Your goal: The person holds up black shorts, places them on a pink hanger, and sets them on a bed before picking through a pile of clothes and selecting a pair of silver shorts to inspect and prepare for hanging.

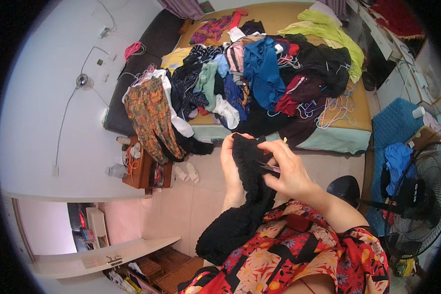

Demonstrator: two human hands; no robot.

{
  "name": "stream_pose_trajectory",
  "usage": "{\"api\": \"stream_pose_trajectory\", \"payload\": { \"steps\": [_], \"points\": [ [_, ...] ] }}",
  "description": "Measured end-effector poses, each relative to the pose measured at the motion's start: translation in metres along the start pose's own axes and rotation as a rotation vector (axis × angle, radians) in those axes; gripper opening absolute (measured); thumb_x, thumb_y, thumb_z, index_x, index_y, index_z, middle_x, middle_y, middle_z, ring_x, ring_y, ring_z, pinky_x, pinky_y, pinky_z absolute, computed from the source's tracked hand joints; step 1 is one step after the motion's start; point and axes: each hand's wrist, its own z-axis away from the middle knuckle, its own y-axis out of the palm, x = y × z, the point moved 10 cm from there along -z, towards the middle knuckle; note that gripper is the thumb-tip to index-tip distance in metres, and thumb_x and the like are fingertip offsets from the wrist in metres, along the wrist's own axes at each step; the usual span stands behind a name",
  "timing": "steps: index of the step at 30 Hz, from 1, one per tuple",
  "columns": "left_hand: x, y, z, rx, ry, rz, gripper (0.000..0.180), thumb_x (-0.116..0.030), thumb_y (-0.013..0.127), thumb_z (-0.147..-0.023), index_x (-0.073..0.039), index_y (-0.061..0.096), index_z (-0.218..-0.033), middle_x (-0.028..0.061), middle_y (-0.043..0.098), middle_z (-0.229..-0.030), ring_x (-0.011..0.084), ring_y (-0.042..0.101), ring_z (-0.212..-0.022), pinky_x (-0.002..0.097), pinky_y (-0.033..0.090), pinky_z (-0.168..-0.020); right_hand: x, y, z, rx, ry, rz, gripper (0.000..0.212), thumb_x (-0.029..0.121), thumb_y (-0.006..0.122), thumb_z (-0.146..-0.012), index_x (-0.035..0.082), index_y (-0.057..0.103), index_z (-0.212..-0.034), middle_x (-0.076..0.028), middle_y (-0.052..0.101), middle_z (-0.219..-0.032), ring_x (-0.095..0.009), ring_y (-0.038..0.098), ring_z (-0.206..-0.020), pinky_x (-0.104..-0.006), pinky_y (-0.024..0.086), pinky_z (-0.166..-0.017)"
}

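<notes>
We count, left to right: one brown nightstand, two white slippers, two hands, one black garment, one small pointed tool and one fan. The left hand is curled behind the upper part of the black garment and grips it. The black garment, ruffled along its edge, extends from between the hands down to the wearer's floral clothing. The right hand is nearly closed, thumb and fingers pinching the small pointed tool, whose tip lies over the black fabric; we cannot tell its exact type.

Surface, beyond the hands: the bed carries a heap of clothes. At its left we identify one pair of patterned trousers; near the middle, one blue garment; at the right, several hangers, too tangled for us to count.

Room, left to right: a pale wall, a tiled floor and a blue quilted panel beside the fan.
</notes>
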Motion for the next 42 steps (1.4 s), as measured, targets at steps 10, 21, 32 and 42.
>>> {"api": "stream_pose_trajectory", "payload": {
  "steps": [10,21,32,42],
  "points": [
    [0.076,0.114,0.008,0.373,-0.687,0.407,0.067,-0.058,0.033,-0.093,0.001,0.052,-0.117,0.0116,0.059,-0.113,0.0213,0.056,-0.104,0.0350,0.044,-0.093,-0.097,-0.107,-0.001,-0.095,0.389,-1.283,0.025,-0.003,0.042,-0.073,-0.005,0.057,-0.094,-0.008,0.061,-0.086,-0.015,0.061,-0.073,-0.0254,0.049,-0.066],
    [0.102,0.120,-0.052,0.394,-0.613,0.137,0.058,-0.015,0.055,-0.074,0.008,0.044,-0.126,0.0203,0.055,-0.121,0.0285,0.055,-0.110,0.0372,0.040,-0.099,-0.114,-0.157,-0.017,-0.295,0.495,-1.094,0.044,0.002,0.043,-0.072,-0.011,0.053,-0.113,-0.016,0.063,-0.106,-0.022,0.062,-0.094,-0.0325,0.048,-0.086],
    [0.102,0.139,-0.174,0.509,-0.709,0.487,0.061,-0.005,0.045,-0.080,-0.003,0.030,-0.139,0.0232,0.058,-0.111,0.0343,0.062,-0.097,0.0443,0.050,-0.088,-0.120,-0.190,-0.094,-0.276,0.385,-0.738,0.045,0.005,0.049,-0.069,-0.009,0.057,-0.111,-0.014,0.064,-0.104,-0.020,0.061,-0.095,-0.0300,0.046,-0.088],
    [0.043,0.172,-0.200,0.755,-0.597,0.657,0.083,-0.003,0.046,-0.071,-0.007,0.011,-0.146,0.0288,0.041,-0.133,0.0392,0.043,-0.124,0.0490,0.028,-0.108,-0.132,-0.203,-0.134,-0.540,0.332,-0.644,0.039,-0.002,0.050,-0.069,-0.007,0.060,-0.106,-0.011,0.064,-0.098,-0.017,0.061,-0.089,-0.0273,0.047,-0.083]
  ]
}}
